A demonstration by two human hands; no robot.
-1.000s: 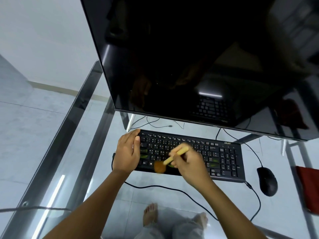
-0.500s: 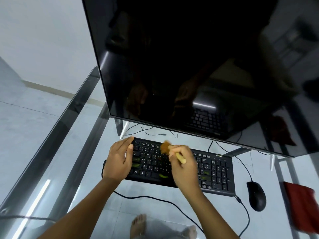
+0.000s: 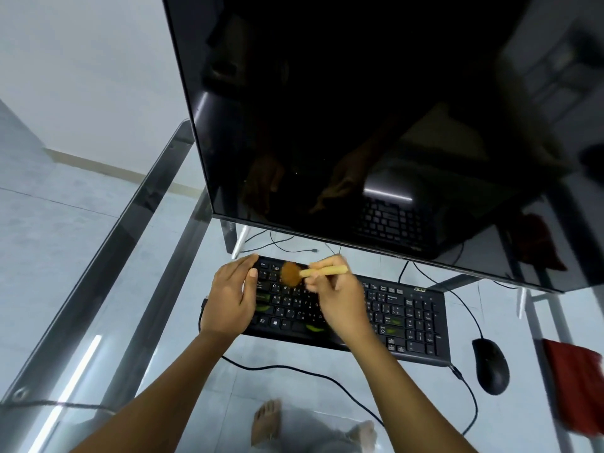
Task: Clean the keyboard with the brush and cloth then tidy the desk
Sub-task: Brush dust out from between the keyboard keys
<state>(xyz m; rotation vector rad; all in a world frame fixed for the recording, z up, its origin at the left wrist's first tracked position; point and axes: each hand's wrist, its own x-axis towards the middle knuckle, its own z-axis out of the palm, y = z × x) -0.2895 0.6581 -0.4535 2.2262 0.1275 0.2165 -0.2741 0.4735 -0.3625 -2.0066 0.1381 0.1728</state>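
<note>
A black keyboard (image 3: 405, 318) lies on the glass desk (image 3: 137, 289) below the monitor. My left hand (image 3: 230, 299) rests flat on the keyboard's left end, fingers together, holding it steady. My right hand (image 3: 340, 302) grips a small brush (image 3: 313, 273) with a pale wooden handle. Its brown bristle head touches the upper left keys, near the function row. Several small green bits lie on the keys. A red cloth (image 3: 575, 384) lies at the desk's right edge, away from both hands.
A large dark monitor (image 3: 376, 125) stands right behind the keyboard. A black mouse (image 3: 490, 366) sits to the keyboard's right, its cable looping along the front. Cables run under the monitor. Bare feet and floor tiles show through the glass.
The brush has swept from the keyboard's front edge to its upper left rows, the bristles now pointing left. My left hand has kept its place on the left end.
</note>
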